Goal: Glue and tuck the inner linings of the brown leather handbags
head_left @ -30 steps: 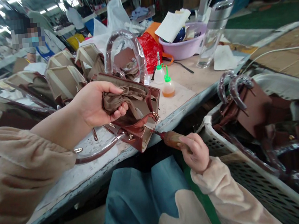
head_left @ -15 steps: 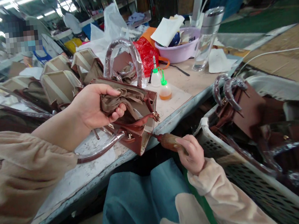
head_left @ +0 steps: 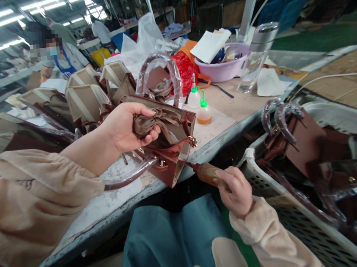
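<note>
A brown handbag with plastic-wrapped handles lies open at the table's front edge. My left hand is closed round its bunched brown fabric lining, pulled up at the bag's mouth. In my right hand is a wooden-handled awl, its thin reddish tip pointing left at the bag's lower side corner. Whether the tip touches the bag I cannot tell. Behind the bag stand two small squeeze bottles with green caps; the nearer bottle holds amber liquid.
Several unfinished bags stand on the left. A white plastic crate of brown bags is at the right. Farther back are a purple basin, a glass bottle and a red plastic bag. A co-worker stands across the table.
The whole view has shifted, so everything appears a little further right and lower. Both hands keep their grips, and the awl stays by the bag's corner.
</note>
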### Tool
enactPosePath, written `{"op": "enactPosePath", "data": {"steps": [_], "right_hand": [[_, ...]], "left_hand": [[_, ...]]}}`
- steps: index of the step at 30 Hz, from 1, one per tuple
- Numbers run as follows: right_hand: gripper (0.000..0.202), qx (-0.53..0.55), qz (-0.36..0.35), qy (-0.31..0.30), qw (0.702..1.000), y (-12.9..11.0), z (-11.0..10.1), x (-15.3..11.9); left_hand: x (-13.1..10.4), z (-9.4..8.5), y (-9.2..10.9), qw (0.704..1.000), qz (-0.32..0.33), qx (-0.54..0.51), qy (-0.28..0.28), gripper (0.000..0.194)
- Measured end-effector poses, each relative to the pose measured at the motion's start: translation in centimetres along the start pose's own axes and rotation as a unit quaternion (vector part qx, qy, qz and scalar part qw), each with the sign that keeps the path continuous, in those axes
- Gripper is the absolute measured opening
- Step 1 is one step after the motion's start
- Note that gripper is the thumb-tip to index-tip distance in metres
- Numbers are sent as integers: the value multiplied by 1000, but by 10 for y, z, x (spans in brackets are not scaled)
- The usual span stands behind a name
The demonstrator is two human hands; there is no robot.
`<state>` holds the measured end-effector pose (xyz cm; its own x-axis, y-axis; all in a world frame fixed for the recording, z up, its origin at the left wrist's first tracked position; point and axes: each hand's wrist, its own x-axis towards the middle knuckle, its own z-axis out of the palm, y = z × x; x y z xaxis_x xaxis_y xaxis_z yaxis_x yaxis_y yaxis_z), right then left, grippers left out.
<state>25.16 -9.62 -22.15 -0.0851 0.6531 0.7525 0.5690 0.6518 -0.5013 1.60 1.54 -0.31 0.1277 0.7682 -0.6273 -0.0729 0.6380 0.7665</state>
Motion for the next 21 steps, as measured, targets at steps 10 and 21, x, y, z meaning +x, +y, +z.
{"op": "enactPosePath", "data": {"steps": [10, 21], "right_hand": [[44, -4, -28, -23, 999, 6, 2, 1], [50, -1, -91, -39, 995, 14, -3, 10]], "left_hand": [[1, -3, -2, 1000, 3, -28, 10, 28], [4, -6, -1, 999, 1, -47, -17, 18]]}}
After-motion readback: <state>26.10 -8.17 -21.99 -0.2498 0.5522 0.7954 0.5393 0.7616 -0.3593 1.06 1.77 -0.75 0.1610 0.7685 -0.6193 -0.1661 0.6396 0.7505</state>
